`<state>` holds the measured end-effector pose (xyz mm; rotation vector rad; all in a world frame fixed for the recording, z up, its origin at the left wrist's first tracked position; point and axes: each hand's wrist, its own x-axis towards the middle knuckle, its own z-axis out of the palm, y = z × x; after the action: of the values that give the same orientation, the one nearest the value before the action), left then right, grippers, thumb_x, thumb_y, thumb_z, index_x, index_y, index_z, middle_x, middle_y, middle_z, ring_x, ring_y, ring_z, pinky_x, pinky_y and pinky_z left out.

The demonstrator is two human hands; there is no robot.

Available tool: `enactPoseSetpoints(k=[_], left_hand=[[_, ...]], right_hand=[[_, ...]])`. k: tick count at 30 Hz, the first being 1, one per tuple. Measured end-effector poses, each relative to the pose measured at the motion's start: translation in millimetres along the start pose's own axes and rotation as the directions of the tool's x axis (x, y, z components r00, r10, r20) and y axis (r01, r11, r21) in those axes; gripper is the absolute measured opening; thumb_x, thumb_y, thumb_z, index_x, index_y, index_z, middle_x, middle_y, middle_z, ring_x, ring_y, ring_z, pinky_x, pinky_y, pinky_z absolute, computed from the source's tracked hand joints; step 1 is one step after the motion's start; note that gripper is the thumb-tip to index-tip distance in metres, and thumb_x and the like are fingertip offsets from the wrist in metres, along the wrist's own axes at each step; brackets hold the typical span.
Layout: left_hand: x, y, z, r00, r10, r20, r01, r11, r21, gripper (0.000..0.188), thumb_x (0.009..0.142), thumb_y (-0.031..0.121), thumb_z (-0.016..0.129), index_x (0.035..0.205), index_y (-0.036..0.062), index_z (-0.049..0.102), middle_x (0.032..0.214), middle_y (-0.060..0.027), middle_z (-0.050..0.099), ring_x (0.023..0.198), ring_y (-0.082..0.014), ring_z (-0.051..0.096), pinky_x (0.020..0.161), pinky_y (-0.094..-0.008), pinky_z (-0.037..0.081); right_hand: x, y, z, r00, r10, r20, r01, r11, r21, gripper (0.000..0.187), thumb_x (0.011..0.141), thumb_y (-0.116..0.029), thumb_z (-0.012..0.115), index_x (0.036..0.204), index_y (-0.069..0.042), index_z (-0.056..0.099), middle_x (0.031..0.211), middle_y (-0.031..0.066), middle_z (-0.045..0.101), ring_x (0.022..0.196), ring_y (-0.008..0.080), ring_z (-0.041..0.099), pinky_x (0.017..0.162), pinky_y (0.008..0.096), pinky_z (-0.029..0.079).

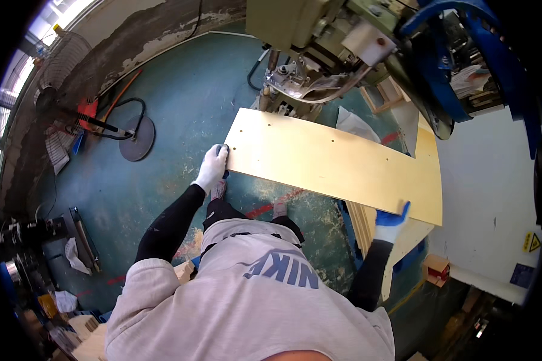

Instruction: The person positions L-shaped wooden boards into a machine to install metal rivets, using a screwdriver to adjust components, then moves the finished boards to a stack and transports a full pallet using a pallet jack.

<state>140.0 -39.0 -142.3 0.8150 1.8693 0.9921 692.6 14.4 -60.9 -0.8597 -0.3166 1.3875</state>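
A long pale wooden board (319, 159) with several small drilled holes lies across in front of me. Its right end widens away from me into an L shape. My left hand (212, 165), in a white glove with blue on the palm side, is closed on the board's left end. At the near edge toward the right, my right hand (390, 224) grips the same board, its blue gloved thumb over the edge and the other fingers mostly hidden. Beyond the board's left part stands a grey-green machine (292, 78) with a metal working head, close to the far edge.
Stacked pale boards (361, 228) lie beneath the board's right end. A white panel (482, 192) stands at the right, near a small open cardboard box (436, 269). At left, a fan (51, 102) and a round dark base (137, 138) stand on the green floor.
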Motion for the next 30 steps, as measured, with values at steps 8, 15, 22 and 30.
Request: enactPoseSetpoints(k=[8, 15, 22, 30], left_hand=[[-19, 13, -99, 0.975, 0.221, 0.004, -0.22, 0.973, -0.072, 0.03, 0.107, 0.024, 0.048, 0.117, -0.0007, 0.062, 0.081, -0.0082, 0.064, 0.068, -0.0151, 0.057, 0.065, -0.0327, 0.048], [13, 73, -129, 0.917, 0.385, 0.105, -0.375, 0.921, -0.108, 0.03, 0.109, 0.022, 0.047, 0.126, 0.0003, 0.061, 0.074, 0.0, 0.058, 0.06, -0.0069, 0.048, 0.056, -0.0268, 0.043], [38, 110, -134, 0.898, 0.398, 0.187, -0.376, 0.916, -0.142, 0.034, 0.108, 0.023, 0.048, 0.127, -0.0025, 0.06, 0.085, -0.0064, 0.066, 0.069, -0.0103, 0.056, 0.065, -0.0283, 0.049], [88, 125, -115, 0.774, 0.606, 0.182, -0.619, 0.785, 0.02, 0.038, 0.106, 0.019, 0.049, 0.135, -0.0041, 0.057, 0.096, -0.0202, 0.069, 0.08, -0.0174, 0.063, 0.08, -0.0315, 0.052]], right_hand=[[-114, 134, 50, 0.963, -0.148, -0.226, 0.163, 0.985, 0.048, 0.051, 0.105, -0.036, 0.054, 0.146, -0.005, 0.048, 0.144, 0.0131, 0.057, 0.132, 0.0314, 0.055, 0.111, 0.0485, 0.045], [-154, 186, 112, 0.911, -0.268, -0.313, 0.279, 0.96, -0.01, 0.052, 0.109, -0.04, 0.048, 0.148, -0.005, 0.046, 0.148, 0.0116, 0.052, 0.134, 0.0281, 0.051, 0.112, 0.0463, 0.043], [-150, 195, 107, 0.885, -0.354, -0.301, 0.349, 0.934, -0.073, 0.048, 0.11, -0.035, 0.045, 0.146, -0.003, 0.048, 0.147, 0.0114, 0.054, 0.133, 0.0272, 0.052, 0.113, 0.0429, 0.042], [-127, 184, 124, 0.867, -0.331, -0.371, 0.385, 0.919, 0.08, 0.046, 0.107, -0.033, 0.054, 0.142, -0.003, 0.051, 0.144, 0.0105, 0.057, 0.131, 0.0251, 0.054, 0.112, 0.042, 0.043]])
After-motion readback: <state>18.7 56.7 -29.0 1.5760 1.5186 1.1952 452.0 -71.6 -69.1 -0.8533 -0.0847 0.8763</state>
